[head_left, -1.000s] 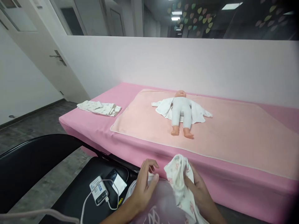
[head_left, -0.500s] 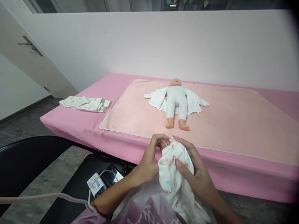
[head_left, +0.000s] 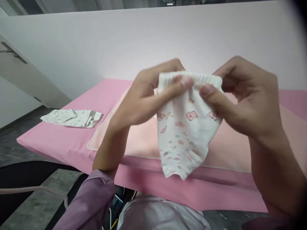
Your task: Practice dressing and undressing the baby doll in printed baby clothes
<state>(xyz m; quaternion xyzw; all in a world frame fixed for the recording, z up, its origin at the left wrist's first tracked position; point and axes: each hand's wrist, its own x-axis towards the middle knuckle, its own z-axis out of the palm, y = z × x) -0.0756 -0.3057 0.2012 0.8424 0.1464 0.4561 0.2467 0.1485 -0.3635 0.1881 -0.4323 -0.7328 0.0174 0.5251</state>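
A small pair of white baby pants (head_left: 184, 137) with pink bear prints hangs in front of me. Its ribbed waistband is at the top and the legs dangle down. My left hand (head_left: 153, 92) pinches the waistband from the left, thumb on the near side. On the right, my right hand (head_left: 247, 99) grips the same band, its thumb also in front. The thumb tips come close together near the middle. Fingers behind the cloth are partly hidden. The doll that lay on the bed is almost wholly covered by the pants and hands.
A peach mat (head_left: 141, 143) covers much of the pink-sheeted bed (head_left: 72, 140). Folded printed cloth (head_left: 72, 117) lies at the bed's left end. A white wall (head_left: 144, 41) stands behind it. At lower left are a black chair (head_left: 14, 179) and a pale cable (head_left: 33, 189).
Both hands have risen from my lap, bringing the bunched pants up and spreading them by the waistband. The view has shifted, and the doll has become hidden behind them.
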